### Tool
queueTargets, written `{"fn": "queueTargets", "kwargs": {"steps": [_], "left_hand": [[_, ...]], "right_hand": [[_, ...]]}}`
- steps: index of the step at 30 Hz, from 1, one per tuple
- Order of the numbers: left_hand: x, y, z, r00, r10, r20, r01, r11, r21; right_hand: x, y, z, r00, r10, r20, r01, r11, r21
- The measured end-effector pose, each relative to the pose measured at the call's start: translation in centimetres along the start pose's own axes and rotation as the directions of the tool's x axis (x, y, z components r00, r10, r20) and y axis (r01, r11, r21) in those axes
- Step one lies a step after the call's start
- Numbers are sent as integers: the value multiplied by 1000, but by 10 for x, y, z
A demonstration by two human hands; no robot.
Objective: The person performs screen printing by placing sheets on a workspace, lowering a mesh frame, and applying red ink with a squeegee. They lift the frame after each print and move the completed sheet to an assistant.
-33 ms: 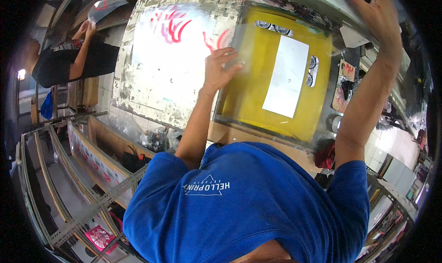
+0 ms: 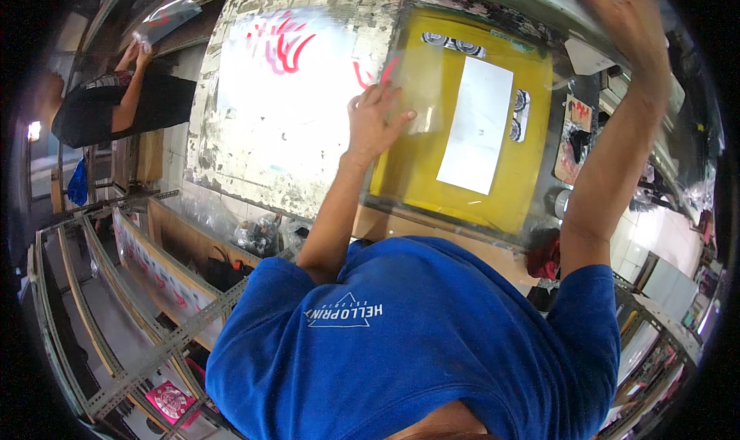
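My left hand has its fingers spread, touching a clear film with red strokes near the fingertips. The film overlaps the left side of a yellow panel in a dark frame. On that panel lie a white paper strip and black-and-white printed pieces. Left of the hand, a bright white area with red strokes covers much of a worn, paint-stained board. My right hand is raised at the upper right with bent fingers, partly cut off; what they hold there is unclear.
A person in dark clothes stands at the far left, holding a clear sheet. Metal racks fill the lower left, beside plastic bags. A stained small board and dark red cloth lie on the right.
My left hand has shifted slightly right, and the film with red strokes has moved with it. My right hand stays in about the same place.
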State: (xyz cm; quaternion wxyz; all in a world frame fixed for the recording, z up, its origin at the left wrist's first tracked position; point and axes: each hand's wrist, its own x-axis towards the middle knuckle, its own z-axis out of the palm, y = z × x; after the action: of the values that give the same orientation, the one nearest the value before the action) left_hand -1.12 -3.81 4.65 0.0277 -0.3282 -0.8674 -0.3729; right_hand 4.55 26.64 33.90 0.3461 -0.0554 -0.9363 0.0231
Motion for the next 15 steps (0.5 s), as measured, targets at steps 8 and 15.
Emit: {"fn": "queueTargets", "kwargs": {"steps": [8, 15], "left_hand": [[9, 4, 82, 975, 127, 184, -161, 969, 187], [37, 14, 101, 954, 217, 205, -252, 954, 163]], "right_hand": [[23, 7, -17, 946, 41, 321, -123, 963, 239], [13, 8, -4, 995, -45, 89, 25, 977, 214]]}}
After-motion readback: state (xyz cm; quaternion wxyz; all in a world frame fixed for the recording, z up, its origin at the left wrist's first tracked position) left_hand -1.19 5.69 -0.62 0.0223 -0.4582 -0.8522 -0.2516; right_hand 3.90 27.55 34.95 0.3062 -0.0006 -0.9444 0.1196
